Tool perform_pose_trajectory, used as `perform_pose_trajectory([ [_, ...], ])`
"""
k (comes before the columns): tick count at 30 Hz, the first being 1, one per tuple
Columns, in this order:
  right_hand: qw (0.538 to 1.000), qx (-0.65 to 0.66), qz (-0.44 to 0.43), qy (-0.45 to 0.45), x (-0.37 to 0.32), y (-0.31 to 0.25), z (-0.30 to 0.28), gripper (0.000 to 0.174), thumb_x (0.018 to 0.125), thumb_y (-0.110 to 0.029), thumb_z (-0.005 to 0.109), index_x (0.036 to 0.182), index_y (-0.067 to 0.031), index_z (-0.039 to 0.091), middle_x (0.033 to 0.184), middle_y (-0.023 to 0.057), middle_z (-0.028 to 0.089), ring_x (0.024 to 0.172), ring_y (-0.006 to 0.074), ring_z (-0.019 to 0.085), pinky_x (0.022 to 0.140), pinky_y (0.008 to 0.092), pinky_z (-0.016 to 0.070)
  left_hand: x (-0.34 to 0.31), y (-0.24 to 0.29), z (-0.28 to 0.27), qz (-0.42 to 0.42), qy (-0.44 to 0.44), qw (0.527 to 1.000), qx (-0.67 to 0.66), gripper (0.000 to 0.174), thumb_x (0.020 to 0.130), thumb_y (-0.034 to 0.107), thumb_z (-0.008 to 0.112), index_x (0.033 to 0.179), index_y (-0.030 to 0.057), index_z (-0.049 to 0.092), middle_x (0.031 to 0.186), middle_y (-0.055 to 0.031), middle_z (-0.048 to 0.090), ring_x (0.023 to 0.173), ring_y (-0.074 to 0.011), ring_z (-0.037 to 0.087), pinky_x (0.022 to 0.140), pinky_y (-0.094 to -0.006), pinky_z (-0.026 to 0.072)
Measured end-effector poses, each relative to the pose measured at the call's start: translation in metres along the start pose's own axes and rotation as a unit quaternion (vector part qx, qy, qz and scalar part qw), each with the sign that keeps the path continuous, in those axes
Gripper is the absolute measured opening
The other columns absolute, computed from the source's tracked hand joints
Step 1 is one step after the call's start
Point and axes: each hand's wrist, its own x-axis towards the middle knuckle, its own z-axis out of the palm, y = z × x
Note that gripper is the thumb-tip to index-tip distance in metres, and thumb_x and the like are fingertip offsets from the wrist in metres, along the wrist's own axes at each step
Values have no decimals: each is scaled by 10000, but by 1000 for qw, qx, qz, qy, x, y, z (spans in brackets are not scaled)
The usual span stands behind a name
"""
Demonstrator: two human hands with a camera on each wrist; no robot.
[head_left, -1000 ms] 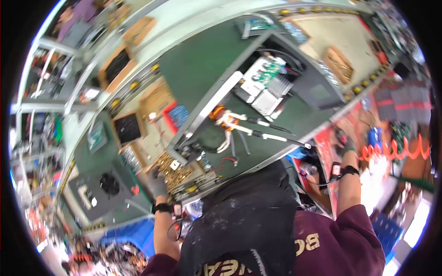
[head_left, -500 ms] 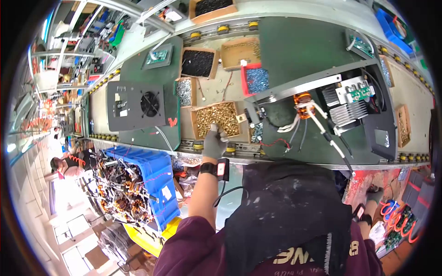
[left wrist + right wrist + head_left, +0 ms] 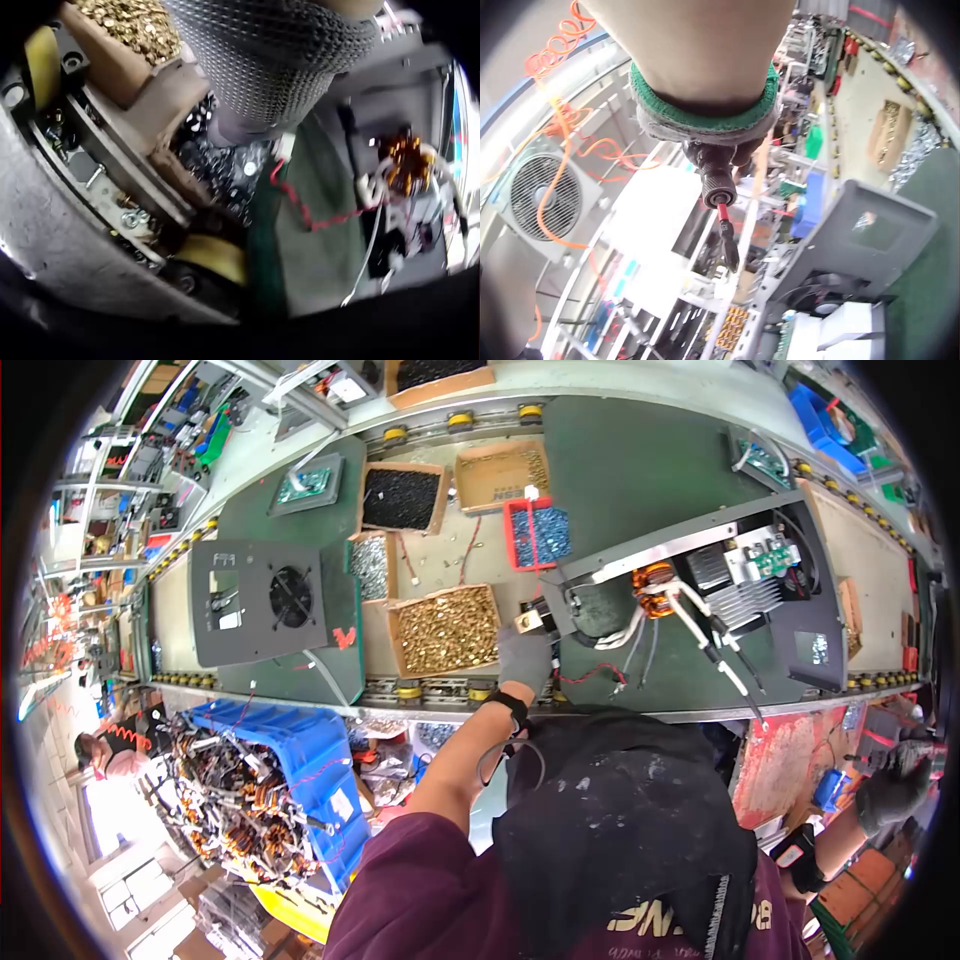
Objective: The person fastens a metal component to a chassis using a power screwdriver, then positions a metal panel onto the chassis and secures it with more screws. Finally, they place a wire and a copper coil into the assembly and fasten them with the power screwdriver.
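The gloved left hand (image 3: 525, 660) reaches between the box of brass fasteners (image 3: 450, 630) and the open grey chassis (image 3: 820, 635). In the left wrist view, the left hand (image 3: 262, 75) has a fingertip over a box of small silver and dark screws (image 3: 229, 176); how its fingers lie is partly hidden. Out at the far right, the gloved right hand (image 3: 893, 795) grips a driver tool. The right wrist view shows the driver's round chuck (image 3: 718, 187) and bit (image 3: 729, 244) sticking out below the right hand's green-edged glove (image 3: 705, 124). A copper coil (image 3: 655, 590) with white leads sits in the chassis.
Boxes of black screws (image 3: 400, 498) and silver screws (image 3: 370, 565), plus a red bin of blue screws (image 3: 540, 535), stand behind. A fan panel (image 3: 260, 605) lies at the left. Below the line's edge is a blue crate (image 3: 320, 780) of coils.
The left hand has moved right from the brass fastener box to beside the chassis corner. The right hand has risen at the far right with a driver in its grip. The head view has swung left.
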Motion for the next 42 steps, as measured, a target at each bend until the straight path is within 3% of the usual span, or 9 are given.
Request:
perform_pose_trajectory([
  [4, 928, -197, -258, 185, -21, -5, 97, 444, 928, -246, 430, 1157, 127, 501, 770, 107, 583, 625, 176, 514, 607, 291, 433, 0, 3, 12, -73, 69, 990, -103, 174, 826, 244, 543, 858, 140, 678, 796, -108, 675, 771, -319, 635, 765, -422, 455],
  [12, 970, 117, -211, 3, -26, -10, 117, 717, 849, -371, 475, 1352, 123, 344, 1305, 264, 442, 1064, 391, 538, 883, 523, 441, -22, -18, -9, -46, 41, 963, -264, 285, 795, 285, 631, 815, 1, 641, 755, -163, 660, 740, -309, 648, 675, -402, 493],
  [14, 963, 169, -182, -107, -18, 4, 131, 652, 845, -341, 521, 1347, 47, 374, 1381, 253, 381, 1196, 426, 427, 982, 539, 383, -60, -14, -43, -166, -110, 676, -709, 200, 861, 206, 607, 908, 12, 589, 807, -69, 612, 733, -139, 588, 643, -285, 474],
  [17, 898, 286, -112, -314, -9, 37, 163, 605, 838, -307, 579, 1350, -40, 398, 1470, 233, 307, 1353, 461, 276, 1090, 564, 309, -87, 29, -121, -154, -230, 558, -782, 148, 892, 155, 574, 938, 14, 572, 821, -43, 581, 698, -95, 526, 632, -224, 430],
  [21, 912, 262, -24, -314, -17, 47, 214, 414, 808, -279, 647, 1140, -94, 483, 866, 42, 404, 733, 177, 331, 645, 330, 335, -70, 93, -177, -32, -271, 598, -754, 148, 903, 92, 549, 1032, 19, 552, 889, -39, 575, 704, -94, 518, 605, -223, 423],
  [26, 909, 289, 3, -301, -15, 46, 221, 397, 794, -250, 670, 1088, -100, 449, 853, 21, 365, 754, 158, 326, 663, 295, 313, -50, 141, -174, -7, -257, 584, -770, 202, 917, 118, 561, 1084, 6, 578, 782, -46, 578, 671, -82, 509, 584, -222, 412],
  [29, 909, 285, -4, -304, -4, 46, 211, 391, 798, -265, 662, 1085, -95, 458, 850, 22, 370, 741, 157, 328, 661, 294, 314, -40, 144, -178, 107, 135, 835, -523, 195, 896, 182, 644, 986, 9, 638, 807, -27, 623, 697, -106, 563, 641, -244, 470],
  [33, 912, 282, -42, -294, 4, 44, 205, 386, 796, -266, 658, 1082, -90, 469, 849, 23, 375, 744, 158, 332, 663, 296, 318, -48, 160, -224, 103, 188, 792, -572, 231, 924, 211, 605, 998, -7, 626, 813, -7, 585, 712, -76, 531, 635, -218, 446],
  [42, 911, 297, -31, -285, 22, 56, 192, 387, 799, -263, 643, 1098, -89, 471, 866, 34, 406, 768, 163, 358, 688, 311, 342, -34, 210, -200, 22, -194, 604, -773, 437, 956, 384, 526, 1098, -29, 531, 737, -9, 476, 563, -61, 362, 531, -206, 311],
])
